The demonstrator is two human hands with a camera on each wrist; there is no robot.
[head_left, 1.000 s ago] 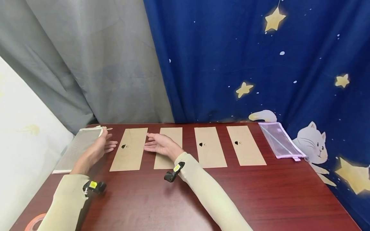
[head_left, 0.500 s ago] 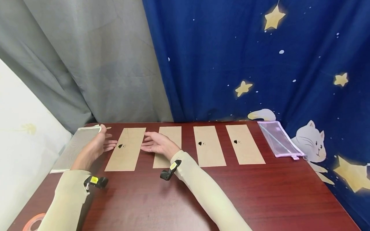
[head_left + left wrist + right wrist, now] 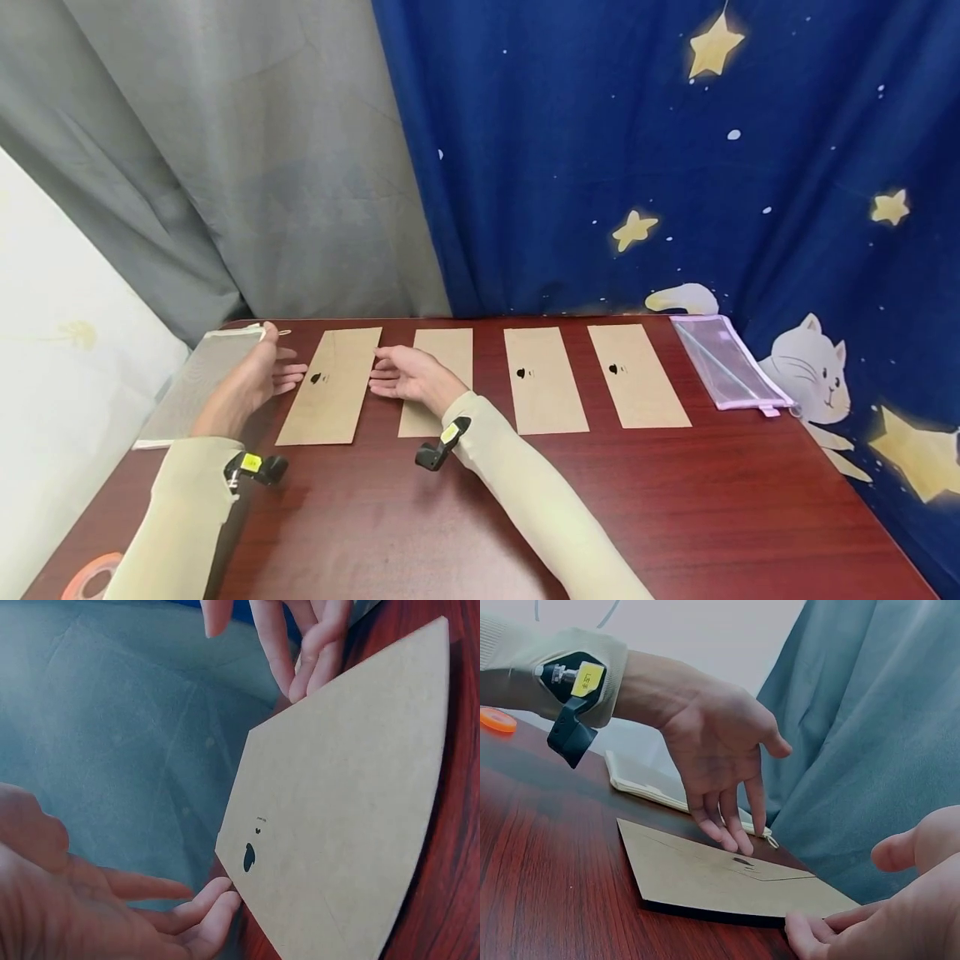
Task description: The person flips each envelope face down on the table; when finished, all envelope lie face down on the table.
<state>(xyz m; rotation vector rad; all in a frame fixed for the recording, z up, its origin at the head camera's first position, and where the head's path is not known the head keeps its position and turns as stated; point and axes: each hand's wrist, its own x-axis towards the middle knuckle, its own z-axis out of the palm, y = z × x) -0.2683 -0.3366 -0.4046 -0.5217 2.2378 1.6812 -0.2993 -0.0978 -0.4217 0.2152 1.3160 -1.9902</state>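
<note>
A flat kraft-brown paper piece (image 3: pixel 330 392) with a small black hat print lies leftmost in a row of similar ones. My left hand (image 3: pixel 258 375) is at its left edge, fingertips right at the paper and thumb held apart. At the opposite edge my right hand (image 3: pixel 416 375) has its fingertips against the side, fingers nearly straight. In the right wrist view a dark strip shows beneath the near edge of the paper piece (image 3: pixel 705 877), which bows slightly. Both hands (image 3: pixel 300 645) frame it in the left wrist view, thumbs not over the paper.
Matching paper pieces (image 3: pixel 546 383) lie to the right, one partly behind my right hand. A pale mesh zip pouch (image 3: pixel 191 387) lies far left and a lilac mesh pouch (image 3: pixel 723 362) far right. An orange tape roll (image 3: pixel 93 575) sits near left. Curtains (image 3: pixel 300 167) hang behind the table.
The leftmost paper piece first shifts slightly left, then its right side rises a little and it tilts. Both hands stay at its edges, the right hand having moved slightly left.
</note>
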